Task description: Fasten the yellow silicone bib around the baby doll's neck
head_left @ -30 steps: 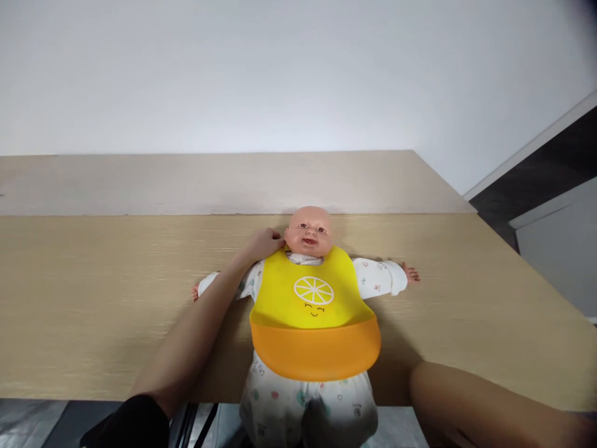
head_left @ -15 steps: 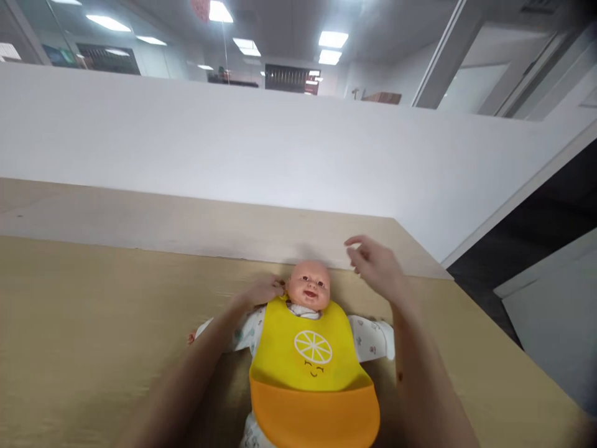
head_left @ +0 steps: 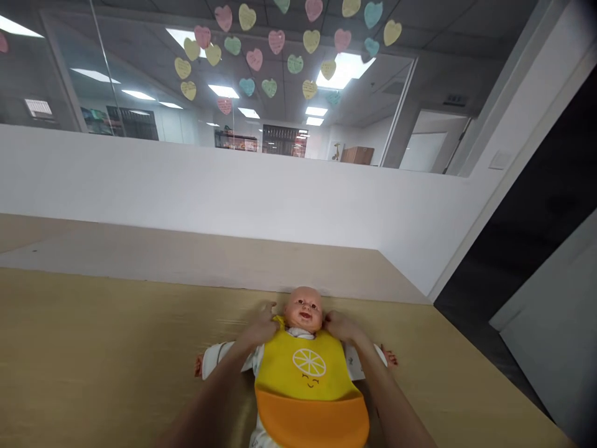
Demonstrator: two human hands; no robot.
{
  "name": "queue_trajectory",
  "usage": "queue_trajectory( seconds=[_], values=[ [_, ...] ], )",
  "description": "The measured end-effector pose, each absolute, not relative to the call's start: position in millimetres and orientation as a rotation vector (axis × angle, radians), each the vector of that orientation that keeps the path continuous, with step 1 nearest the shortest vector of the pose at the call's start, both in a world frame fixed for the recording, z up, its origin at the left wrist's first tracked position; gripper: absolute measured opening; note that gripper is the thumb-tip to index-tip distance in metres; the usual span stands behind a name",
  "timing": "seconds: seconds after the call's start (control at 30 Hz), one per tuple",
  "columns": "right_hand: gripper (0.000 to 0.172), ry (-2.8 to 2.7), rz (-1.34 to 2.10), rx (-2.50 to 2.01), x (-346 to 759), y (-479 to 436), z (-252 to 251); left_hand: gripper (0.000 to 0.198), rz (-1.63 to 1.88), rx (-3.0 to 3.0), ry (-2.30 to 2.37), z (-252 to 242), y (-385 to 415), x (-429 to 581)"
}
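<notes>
Left hand [head_left: 259,328], half-closed at the bib's [head_left: 308,379] upper corner, and right hand [head_left: 339,326], likewise curled, flank the doll's [head_left: 304,310] neck, grip unclear; the doll lies lengthwise on the table [head_left: 93,336], head away, both hands equally near.

From where I'm watching, this looks like an office floor. A tall glass partition [head_left: 233,81] runs above a white half wall [head_left: 209,199], and paper hearts [head_left: 275,42] with writing on them fill the glass. Beyond it I can make out rows of flat ceiling lights [head_left: 314,112], a dark shelf unit [head_left: 236,140], a wooden cabinet [head_left: 357,155] and a pale doorway [head_left: 422,152]. Nearer, a light switch [head_left: 498,160] sits on the wall at right. The wood-look table [head_left: 93,323] has its far corner just short of that wall, like a plain work desk.
</notes>
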State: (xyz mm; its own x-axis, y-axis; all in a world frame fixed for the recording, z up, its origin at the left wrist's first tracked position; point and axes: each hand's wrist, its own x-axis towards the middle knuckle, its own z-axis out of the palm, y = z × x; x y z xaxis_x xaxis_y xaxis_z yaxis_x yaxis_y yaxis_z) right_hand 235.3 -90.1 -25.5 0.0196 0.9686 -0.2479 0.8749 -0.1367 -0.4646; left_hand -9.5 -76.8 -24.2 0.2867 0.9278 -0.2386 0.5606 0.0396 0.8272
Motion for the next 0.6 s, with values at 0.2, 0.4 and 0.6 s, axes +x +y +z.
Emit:
queue_trajectory(
  seconds=[0.2,0.4,0.6],
  values=[
    [0.025,-1.750,0.671,-2.008,229.0,-104.3,-39.5,0.062,0.754,1.429,1.336,-34.2,-85.3,0.6],
    [0.023,-1.591,0.610,-1.935,230.6,-114.1,-35.7,0.059,0.947,1.302,1.290,-27.9,-99.2,5.4],
    [0.025,-1.502,0.625,-1.670,222.4,-164.1,2.0,0.043,1.275,1.212,1.097,11.7,-150.8,-1.7]
  ],
)
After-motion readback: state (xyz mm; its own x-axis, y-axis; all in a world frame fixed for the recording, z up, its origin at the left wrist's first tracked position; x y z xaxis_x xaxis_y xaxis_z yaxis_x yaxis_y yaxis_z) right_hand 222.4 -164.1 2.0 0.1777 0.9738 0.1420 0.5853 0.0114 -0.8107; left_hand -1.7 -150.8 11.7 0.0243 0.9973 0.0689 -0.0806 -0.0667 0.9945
